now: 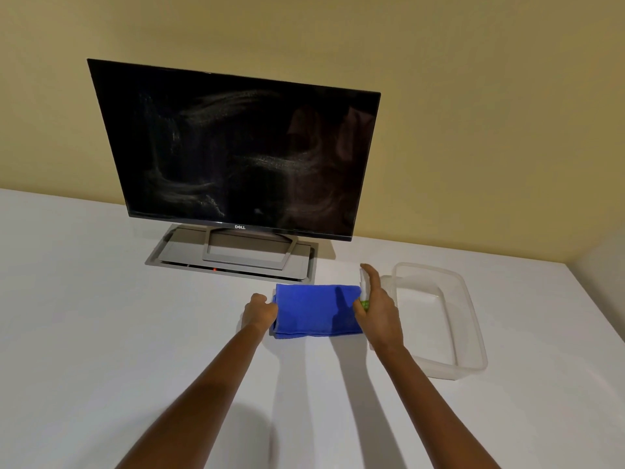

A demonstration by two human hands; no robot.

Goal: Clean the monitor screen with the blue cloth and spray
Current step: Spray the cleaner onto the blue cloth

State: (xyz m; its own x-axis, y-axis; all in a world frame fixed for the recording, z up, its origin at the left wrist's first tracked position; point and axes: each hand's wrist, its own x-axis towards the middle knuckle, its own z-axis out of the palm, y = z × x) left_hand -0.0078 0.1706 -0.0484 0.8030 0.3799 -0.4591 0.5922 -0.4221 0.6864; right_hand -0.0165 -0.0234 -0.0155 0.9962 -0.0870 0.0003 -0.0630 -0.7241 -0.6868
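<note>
A black monitor (236,147) stands at the back of the white table, its dark screen streaked with pale smears. In front of its stand lies a folded blue cloth (314,309). My left hand (258,311) grips the cloth's left edge with closed fingers. My right hand (377,306) is wrapped around a small white spray bottle (364,287) with a green label, held upright at the cloth's right edge, with the forefinger on top of the nozzle.
A clear plastic container (470,319) sits to the right of my right hand, close to the table's right edge. The monitor's grey stand (250,255) rests on a grey hatch plate (162,253) set into the white table (101,316). A yellow wall is behind.
</note>
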